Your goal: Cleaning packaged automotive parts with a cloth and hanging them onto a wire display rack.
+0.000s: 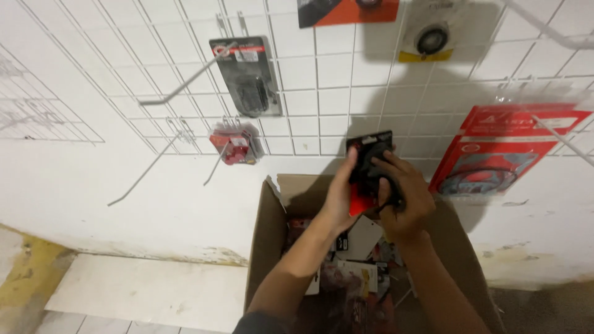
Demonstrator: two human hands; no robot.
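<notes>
Both my hands hold one small blister pack (369,159), black with a red lower part, above an open cardboard box (266,235). My left hand (339,201) grips the pack's left edge, thumb up along it. My right hand (401,198) clasps its right side and lower part. The pack is upright, just in front of the white wire grid on the wall. The box below my forearms holds several packaged items in red, black and white.
A white wire grid (309,105) on the wall carries long hooks (185,80). On it hang a black blister pack (247,77), a small red pack (232,147), a large red pack (501,154) and a round-part pack (433,37). A pale floor slab (148,291) lies at lower left.
</notes>
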